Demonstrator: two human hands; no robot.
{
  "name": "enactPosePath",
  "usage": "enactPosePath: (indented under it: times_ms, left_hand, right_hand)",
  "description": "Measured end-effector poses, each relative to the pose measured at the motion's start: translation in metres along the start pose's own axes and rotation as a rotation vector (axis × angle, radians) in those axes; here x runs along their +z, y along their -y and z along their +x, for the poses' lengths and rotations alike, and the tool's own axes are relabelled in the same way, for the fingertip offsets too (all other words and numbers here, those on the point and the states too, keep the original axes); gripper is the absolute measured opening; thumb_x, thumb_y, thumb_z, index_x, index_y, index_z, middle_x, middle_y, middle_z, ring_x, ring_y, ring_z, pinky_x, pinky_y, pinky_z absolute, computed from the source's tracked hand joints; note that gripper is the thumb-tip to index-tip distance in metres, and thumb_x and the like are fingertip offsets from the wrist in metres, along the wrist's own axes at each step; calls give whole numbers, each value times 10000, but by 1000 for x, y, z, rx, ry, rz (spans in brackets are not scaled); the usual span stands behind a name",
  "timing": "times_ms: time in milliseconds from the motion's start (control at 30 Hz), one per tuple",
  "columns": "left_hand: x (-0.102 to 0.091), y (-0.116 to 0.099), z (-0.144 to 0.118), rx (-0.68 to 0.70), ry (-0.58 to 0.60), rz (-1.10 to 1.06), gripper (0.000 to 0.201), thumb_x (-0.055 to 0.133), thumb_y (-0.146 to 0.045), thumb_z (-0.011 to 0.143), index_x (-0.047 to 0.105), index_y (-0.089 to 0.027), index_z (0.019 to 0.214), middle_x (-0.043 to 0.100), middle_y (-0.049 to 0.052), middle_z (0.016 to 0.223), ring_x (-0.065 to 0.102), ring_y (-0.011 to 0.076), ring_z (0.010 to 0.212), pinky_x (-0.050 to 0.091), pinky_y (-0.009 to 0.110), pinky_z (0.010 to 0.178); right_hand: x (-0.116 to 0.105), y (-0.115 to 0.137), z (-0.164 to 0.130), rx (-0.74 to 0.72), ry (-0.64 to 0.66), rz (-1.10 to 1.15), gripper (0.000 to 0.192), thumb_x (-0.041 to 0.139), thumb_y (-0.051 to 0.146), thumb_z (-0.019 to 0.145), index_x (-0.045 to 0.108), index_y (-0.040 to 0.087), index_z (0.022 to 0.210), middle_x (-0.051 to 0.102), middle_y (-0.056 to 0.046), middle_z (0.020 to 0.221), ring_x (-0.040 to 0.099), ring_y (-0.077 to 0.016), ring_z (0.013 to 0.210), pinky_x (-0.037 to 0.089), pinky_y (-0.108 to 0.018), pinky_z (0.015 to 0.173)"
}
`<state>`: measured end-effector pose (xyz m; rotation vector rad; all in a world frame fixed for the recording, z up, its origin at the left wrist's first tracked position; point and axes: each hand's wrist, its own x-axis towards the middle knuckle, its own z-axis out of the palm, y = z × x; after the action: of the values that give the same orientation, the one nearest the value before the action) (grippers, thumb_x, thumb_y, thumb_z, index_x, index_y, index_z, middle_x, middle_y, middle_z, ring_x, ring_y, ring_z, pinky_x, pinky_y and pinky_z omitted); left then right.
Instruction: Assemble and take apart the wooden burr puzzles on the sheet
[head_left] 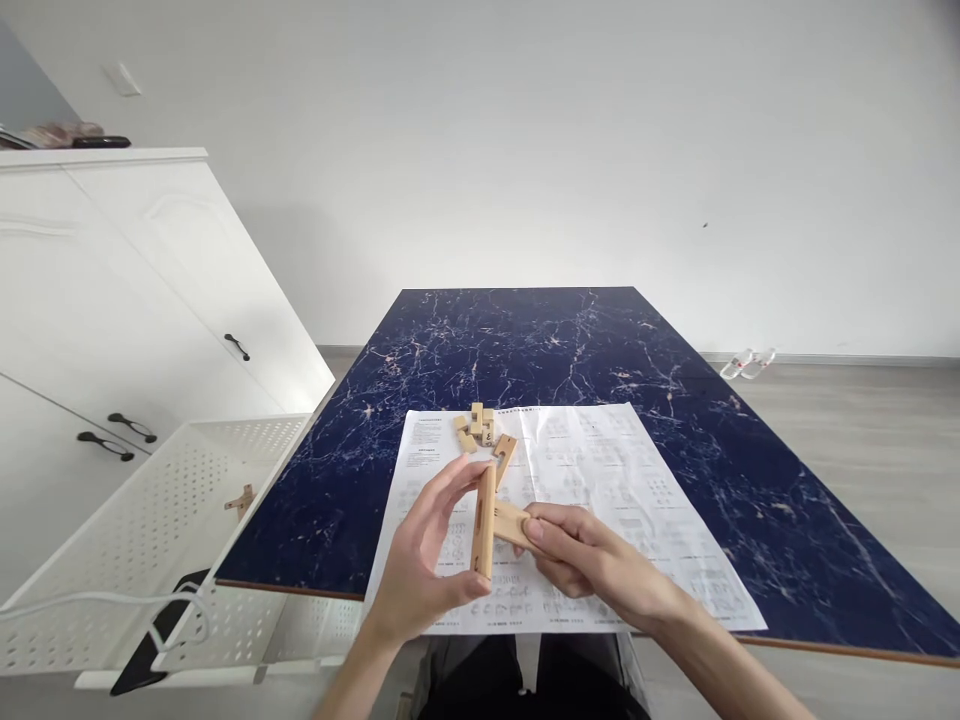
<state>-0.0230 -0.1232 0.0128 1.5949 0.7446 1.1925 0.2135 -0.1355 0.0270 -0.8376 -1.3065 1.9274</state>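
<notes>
Left hand [427, 560] grip clamped on upright wooden bar [484, 522], right hand [581, 552] pinching crossing wooden piece [512, 524], above printed sheet [600, 480]

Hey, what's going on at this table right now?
A person holds two wooden bars together above a printed sheet on the dark marble table. The left hand pinches the upright bar; the right hand presses a second bar against it. More wooden pieces lie on the sheet.
</notes>
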Motion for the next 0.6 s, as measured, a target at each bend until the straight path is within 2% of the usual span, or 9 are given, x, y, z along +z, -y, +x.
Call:
enactPosePath:
  times_ms: [167,333,467,600]
  left_hand:
    - [6,6,-13,-40,12,-87,1020,916,-660,741,489,-332,1608,599,145,1572,533,429,1476,417,613,1260]
    - [5,8,-20,-89,39,-131,1036,936,-663,707,525,-307,1588,591,163,1578,528,447,1473,403,614,1263]
    - [3,8,-24,-107,45,-140,1010,946,-639,708,538,-329,1578,572,157,1602,525,447,1478,416,610,1255]
    - [1,13,-27,-102,61,-90,1041,988,-558,686,512,-368,1592,574,122,1609,474,423,1528,369,580,1297]
  right_hand:
    - [1,-16,-10,46,21,117,469,652,620,1033,532,213,833,331,102,555,175,-81,478,125,-291,466]
    - [6,-22,-14,110,37,187,495,705,640,989,525,214,813,324,111,540,165,-72,460,99,-281,444]
    - [7,-21,-14,125,9,164,530,725,673,957,508,220,788,314,116,522,166,-72,457,98,-282,441]
    - [3,-19,-15,116,-5,78,530,699,676,977,518,218,781,331,111,505,187,-75,448,128,-288,447]
